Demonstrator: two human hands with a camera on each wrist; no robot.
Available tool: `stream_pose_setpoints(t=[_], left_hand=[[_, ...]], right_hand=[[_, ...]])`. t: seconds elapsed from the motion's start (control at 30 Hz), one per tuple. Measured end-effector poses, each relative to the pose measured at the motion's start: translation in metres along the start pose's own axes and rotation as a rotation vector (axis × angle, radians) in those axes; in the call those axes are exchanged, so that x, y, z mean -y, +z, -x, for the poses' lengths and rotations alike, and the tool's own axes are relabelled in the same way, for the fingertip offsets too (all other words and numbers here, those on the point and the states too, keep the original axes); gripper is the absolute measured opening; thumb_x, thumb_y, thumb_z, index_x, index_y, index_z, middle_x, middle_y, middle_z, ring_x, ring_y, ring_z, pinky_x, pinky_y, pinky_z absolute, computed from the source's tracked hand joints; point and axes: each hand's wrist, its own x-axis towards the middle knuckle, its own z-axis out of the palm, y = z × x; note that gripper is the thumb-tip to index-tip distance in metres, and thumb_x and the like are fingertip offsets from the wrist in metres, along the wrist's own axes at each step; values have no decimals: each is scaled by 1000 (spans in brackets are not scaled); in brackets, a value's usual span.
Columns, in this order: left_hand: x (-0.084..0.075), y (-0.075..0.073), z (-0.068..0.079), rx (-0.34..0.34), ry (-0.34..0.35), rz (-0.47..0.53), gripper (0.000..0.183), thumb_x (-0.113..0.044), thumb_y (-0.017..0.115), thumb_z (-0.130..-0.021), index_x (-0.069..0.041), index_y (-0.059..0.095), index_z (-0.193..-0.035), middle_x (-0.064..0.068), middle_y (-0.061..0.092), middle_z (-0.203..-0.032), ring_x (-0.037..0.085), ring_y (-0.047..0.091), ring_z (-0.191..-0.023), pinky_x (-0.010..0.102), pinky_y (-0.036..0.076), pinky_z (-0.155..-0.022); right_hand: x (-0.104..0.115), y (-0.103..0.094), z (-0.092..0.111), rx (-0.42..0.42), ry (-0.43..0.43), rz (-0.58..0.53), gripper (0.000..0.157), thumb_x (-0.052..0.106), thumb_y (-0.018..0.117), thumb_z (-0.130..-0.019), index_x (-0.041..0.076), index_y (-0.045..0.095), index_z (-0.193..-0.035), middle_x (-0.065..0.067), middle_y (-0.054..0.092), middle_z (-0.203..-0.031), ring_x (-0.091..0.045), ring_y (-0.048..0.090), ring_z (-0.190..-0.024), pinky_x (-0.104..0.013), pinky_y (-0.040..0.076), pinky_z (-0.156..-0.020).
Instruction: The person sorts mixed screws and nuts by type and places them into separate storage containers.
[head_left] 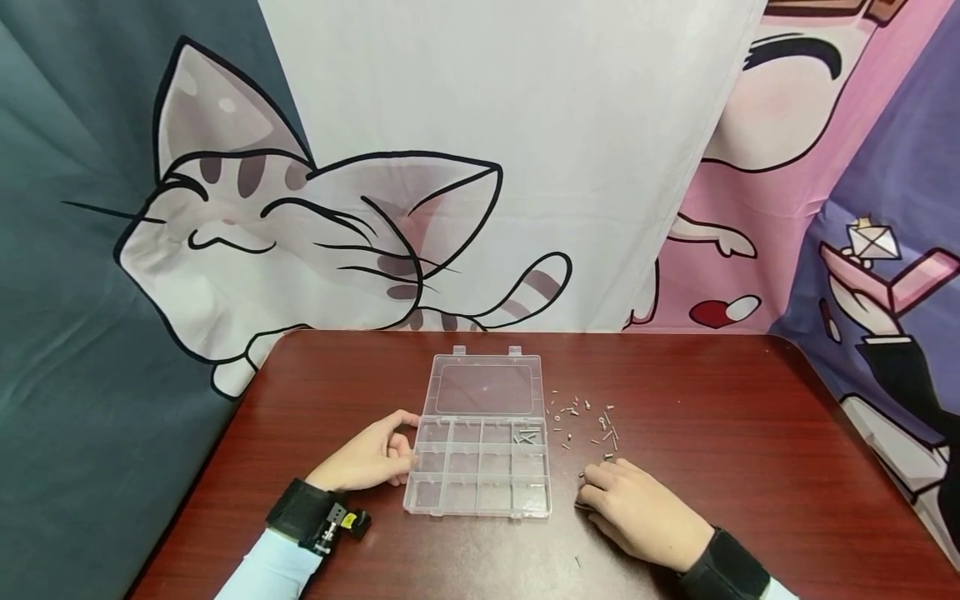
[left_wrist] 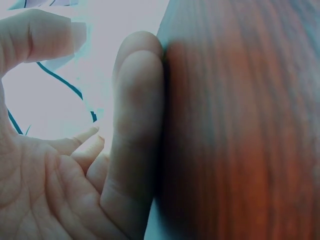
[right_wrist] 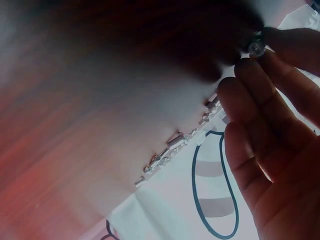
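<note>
A clear plastic compartment box (head_left: 480, 475) lies on the table with its lid (head_left: 491, 387) folded back. Several screws (head_left: 528, 436) are in the compartment at the right end of the row nearest the lid. My left hand (head_left: 367, 454) touches the box's left edge, fingers relaxed; in the left wrist view one finger (left_wrist: 137, 125) lies along the tabletop. To the right of the box, my right hand (head_left: 637, 508) is low over the table. Its thumb and index finger pinch a small metal screw (right_wrist: 256, 48), round end facing the camera; most of it is hidden.
Loose screws and small metal parts (head_left: 607, 425) are scattered right of the box, beyond my right hand. A single thin screw (head_left: 577, 562) lies near the front of the brown table (head_left: 697, 408). Printed cloth (head_left: 525, 125) hangs behind the table's far edge.
</note>
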Motion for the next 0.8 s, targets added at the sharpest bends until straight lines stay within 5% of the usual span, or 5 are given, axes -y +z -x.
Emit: stream_pose_setpoints(t=[0.47, 0.8], left_hand=[[-4, 1, 2, 0, -6, -13, 60, -18, 66, -91, 0, 40, -143, 14, 61, -73, 27, 65, -62, 39, 58, -62], [-8, 1, 3, -1, -4, 1, 61, -15, 66, -90, 0, 40, -143, 16, 61, -74, 28, 65, -62, 39, 58, -61]], right_hand=[[-5, 7, -12, -6, 55, -45, 24, 9, 73, -63, 24, 58, -73, 17, 42, -72, -5, 49, -65, -27, 44, -61], [-17, -2, -46, -1, 105, -49, 25, 13, 70, -64, 22, 49, -74, 16, 32, -74, -3, 38, -65, -28, 42, -61]])
